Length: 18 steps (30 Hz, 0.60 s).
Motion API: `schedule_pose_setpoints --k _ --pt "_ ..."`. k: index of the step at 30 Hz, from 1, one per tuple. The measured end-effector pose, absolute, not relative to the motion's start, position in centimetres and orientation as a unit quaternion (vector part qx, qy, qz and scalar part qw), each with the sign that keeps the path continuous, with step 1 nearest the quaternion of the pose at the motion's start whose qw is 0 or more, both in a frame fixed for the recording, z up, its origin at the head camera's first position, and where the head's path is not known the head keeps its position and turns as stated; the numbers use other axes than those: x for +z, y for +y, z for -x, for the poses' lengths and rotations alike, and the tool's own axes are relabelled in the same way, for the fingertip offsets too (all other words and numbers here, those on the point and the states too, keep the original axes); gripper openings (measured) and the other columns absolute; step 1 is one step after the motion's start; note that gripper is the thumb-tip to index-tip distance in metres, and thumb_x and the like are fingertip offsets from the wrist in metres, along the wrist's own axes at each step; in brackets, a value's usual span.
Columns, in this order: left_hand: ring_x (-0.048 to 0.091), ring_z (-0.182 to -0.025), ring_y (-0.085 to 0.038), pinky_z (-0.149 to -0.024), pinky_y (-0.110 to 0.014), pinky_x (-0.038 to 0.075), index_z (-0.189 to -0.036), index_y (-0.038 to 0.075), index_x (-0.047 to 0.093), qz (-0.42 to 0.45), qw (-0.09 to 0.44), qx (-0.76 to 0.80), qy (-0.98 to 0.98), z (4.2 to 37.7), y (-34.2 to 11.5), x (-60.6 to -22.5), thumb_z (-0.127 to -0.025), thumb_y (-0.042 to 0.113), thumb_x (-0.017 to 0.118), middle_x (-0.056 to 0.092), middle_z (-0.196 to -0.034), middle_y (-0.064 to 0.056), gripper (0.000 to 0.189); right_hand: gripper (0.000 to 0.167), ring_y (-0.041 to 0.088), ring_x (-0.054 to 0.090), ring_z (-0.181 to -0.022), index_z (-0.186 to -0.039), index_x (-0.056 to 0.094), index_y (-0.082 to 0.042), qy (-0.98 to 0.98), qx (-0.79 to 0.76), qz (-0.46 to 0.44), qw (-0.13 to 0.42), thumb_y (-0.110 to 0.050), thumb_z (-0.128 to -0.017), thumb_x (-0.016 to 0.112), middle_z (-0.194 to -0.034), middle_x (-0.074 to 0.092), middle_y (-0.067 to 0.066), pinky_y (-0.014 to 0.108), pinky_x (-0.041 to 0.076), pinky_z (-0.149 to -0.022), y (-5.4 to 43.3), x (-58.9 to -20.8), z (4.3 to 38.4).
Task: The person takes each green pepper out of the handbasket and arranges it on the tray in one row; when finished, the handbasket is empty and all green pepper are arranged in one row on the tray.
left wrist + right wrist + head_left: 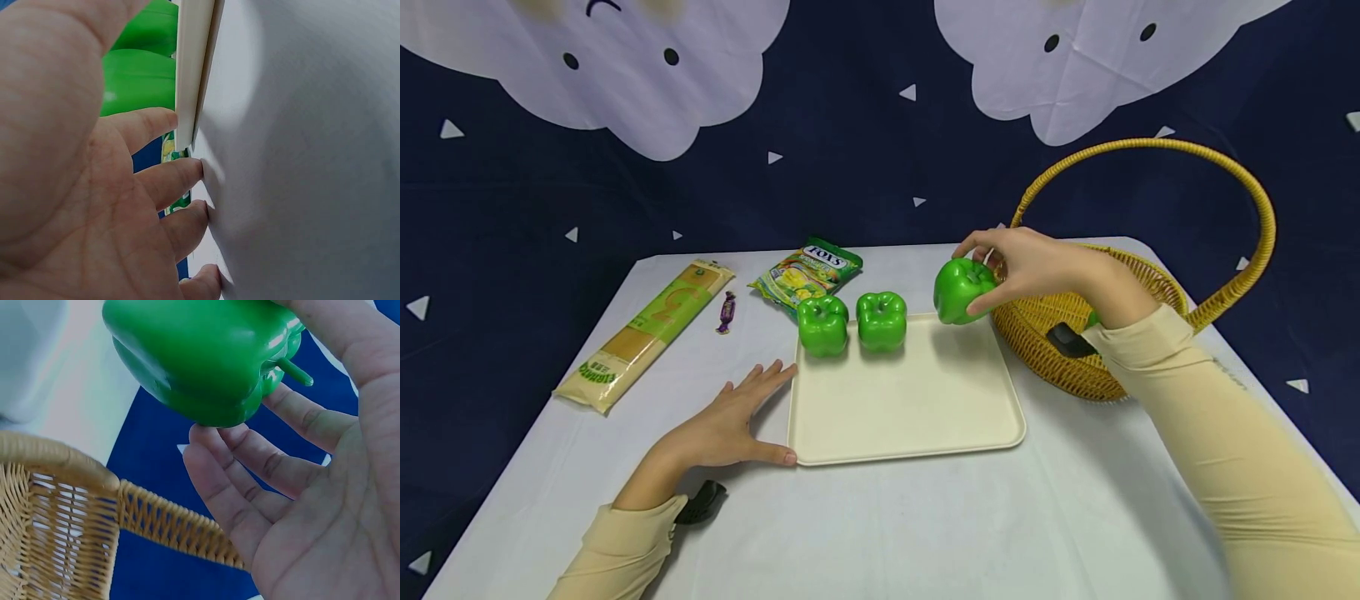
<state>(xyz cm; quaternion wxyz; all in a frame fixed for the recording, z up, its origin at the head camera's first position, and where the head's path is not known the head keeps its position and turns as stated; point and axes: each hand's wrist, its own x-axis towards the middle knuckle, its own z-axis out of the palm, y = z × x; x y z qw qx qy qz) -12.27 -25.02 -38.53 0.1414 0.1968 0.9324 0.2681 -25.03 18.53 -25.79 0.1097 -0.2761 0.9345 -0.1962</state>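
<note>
My right hand point(1030, 262) grips a green bell pepper point(958, 292) between thumb and fingers, above the back right corner of a cream tray point(902, 408). In the right wrist view the held pepper point(194, 356) shows its stem toward the palm. Two more green bell peppers, one point(823, 326) in the back left corner and one point(882, 322) beside it, sit on the tray. My left hand point(722, 429) rests at the tray's left edge, fingers spread, with the thumb at the front left corner. In the left wrist view a fingertip touches the tray rim point(194, 69).
A wicker basket point(1037, 358) with a tall handle stands right of the tray, a bit of green showing inside behind my right wrist. Behind the tray lies a Fox's candy bag point(808, 275). To the left are a noodle packet point(647, 333) and a purple wrapped candy point(726, 312).
</note>
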Motion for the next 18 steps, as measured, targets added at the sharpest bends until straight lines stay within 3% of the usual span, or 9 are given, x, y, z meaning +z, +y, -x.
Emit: schedule_pose_setpoints --k 18 --pt "0.012 -0.163 -0.058 -0.12 -0.088 0.007 -0.171 0.017 0.029 -0.197 0.141 0.268 0.932 12.4 -25.1 -38.8 -0.072 0.058 0.096 0.022 -0.177 -0.026 0.126 0.073 0.027 0.067 -0.107 -0.139 0.065 -0.011 0.928 -0.16 0.311 0.128 -0.041 -0.079 0.096 -0.121 0.07 0.013 0.047 0.057 -0.097 15.6 -28.3 26.2"
